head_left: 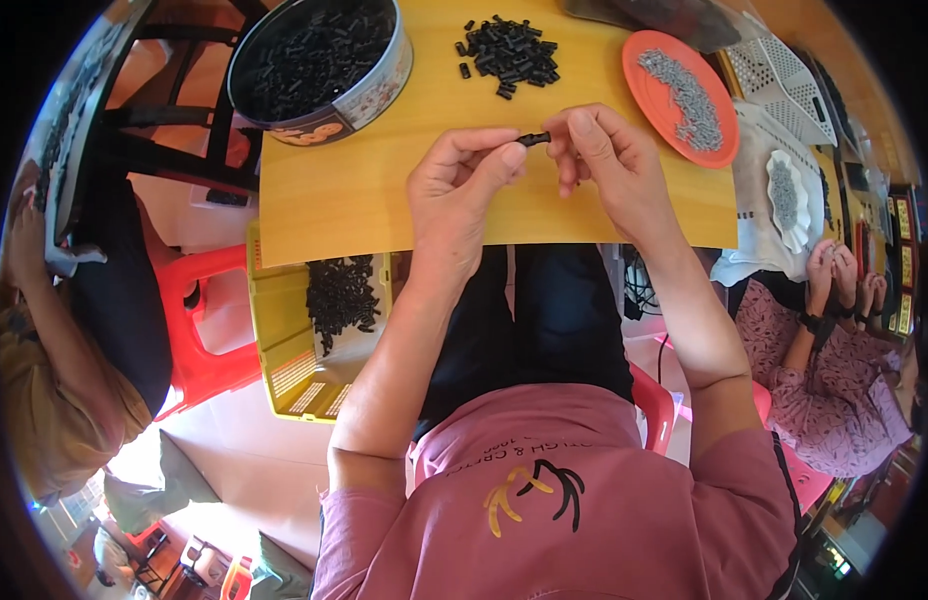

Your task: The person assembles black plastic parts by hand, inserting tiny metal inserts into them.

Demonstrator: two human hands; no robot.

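At the left, a yellow basket (pixel 274 335) sits below the bench (pixel 334 200) edge, its heaped black parts (pixel 342 300) contained by the walls. Above it, a round tin (pixel 384 95) full of similar pieces stands on the bench, its tall side likely stopping them scattering. The left hand (pixel 454 180) pinches one black piece (pixel 534 139) between thumb and fingers, leaving its other end exposed, probably for access. Beyond lies a loose pile (pixel 509 52), apparently spread for easy picking. The right hand (pixel 616 160) has its fingertips by the piece's right end; whether they grip anything I cannot tell. Farther right, an orange-red plate (pixel 662 108) keeps small grey parts (pixel 684 95) together, within reach.
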